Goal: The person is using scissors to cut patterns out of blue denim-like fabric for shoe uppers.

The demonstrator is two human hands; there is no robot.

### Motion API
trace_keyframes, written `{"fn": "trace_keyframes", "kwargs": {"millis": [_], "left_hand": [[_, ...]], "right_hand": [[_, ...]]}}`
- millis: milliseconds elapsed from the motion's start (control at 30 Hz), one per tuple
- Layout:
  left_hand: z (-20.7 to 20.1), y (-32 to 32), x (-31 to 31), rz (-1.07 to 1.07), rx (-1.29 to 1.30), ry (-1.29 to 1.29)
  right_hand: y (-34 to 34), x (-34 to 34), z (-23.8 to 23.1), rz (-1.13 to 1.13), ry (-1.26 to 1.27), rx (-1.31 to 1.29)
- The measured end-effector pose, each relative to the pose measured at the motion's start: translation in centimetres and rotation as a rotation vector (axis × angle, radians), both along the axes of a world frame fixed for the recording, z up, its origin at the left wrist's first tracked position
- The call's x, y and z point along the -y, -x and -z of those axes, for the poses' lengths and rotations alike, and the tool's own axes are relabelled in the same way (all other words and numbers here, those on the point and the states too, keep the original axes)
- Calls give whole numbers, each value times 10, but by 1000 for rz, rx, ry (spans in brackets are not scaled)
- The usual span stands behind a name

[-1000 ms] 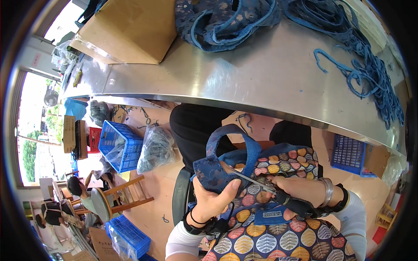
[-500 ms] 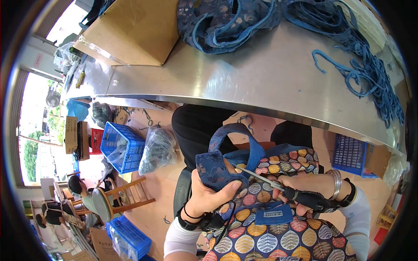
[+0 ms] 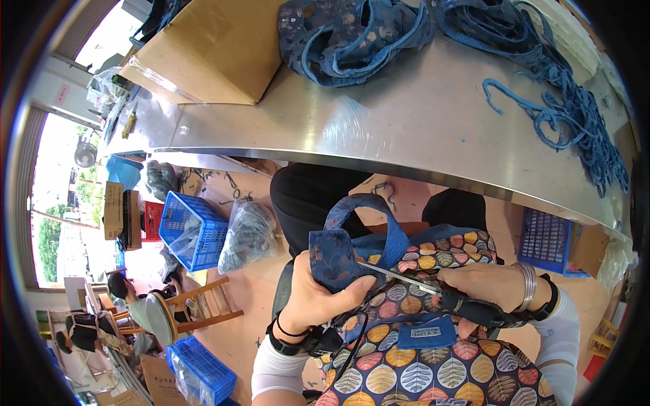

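Above my lap, my left hand [image 3: 315, 296] grips a dark blue floral fabric strip [image 3: 332, 256], its thumb pressed along the lower edge. The strip loops up behind the hand and runs down toward my apron [image 3: 420, 375], which has a leaf pattern. My right hand [image 3: 481, 283] is closed around the black handles of a pair of scissors [image 3: 406, 279]. Their metal blades point left, with the tip beside the strip near my left fingers. Whether the blades touch the fabric, I cannot tell.
A metal table [image 3: 271, 128] spans the far side, bearing a cardboard box [image 3: 210, 51], piled floral strips [image 3: 352, 44] and tangled blue trimmings [image 3: 575, 122]. On the floor are blue crates [image 3: 196, 230], a filled plastic bag [image 3: 247, 237] and a stool [image 3: 162, 318]. People sit at far left.
My left hand has turned slightly, so the fabric end stands more upright and sits a little to the right. The scissors remain beside it, their tip slightly lower.
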State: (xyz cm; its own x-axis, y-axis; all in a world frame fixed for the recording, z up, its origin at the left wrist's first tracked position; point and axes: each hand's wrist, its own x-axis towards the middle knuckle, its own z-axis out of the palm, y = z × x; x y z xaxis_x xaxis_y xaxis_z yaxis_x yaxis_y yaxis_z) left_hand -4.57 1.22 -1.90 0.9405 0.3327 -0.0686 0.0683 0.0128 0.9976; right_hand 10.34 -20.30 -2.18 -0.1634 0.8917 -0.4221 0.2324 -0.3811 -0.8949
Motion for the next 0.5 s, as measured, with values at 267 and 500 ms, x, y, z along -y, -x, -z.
{"fn": "trace_keyframes", "kwargs": {"millis": [267,500], "left_hand": [[-6,5,-1,33,-5,-5],[-12,13,-3,115,99,115]], "right_hand": [[9,7,-10,143,37,9],[17,18,-2,214,-27,-166]]}}
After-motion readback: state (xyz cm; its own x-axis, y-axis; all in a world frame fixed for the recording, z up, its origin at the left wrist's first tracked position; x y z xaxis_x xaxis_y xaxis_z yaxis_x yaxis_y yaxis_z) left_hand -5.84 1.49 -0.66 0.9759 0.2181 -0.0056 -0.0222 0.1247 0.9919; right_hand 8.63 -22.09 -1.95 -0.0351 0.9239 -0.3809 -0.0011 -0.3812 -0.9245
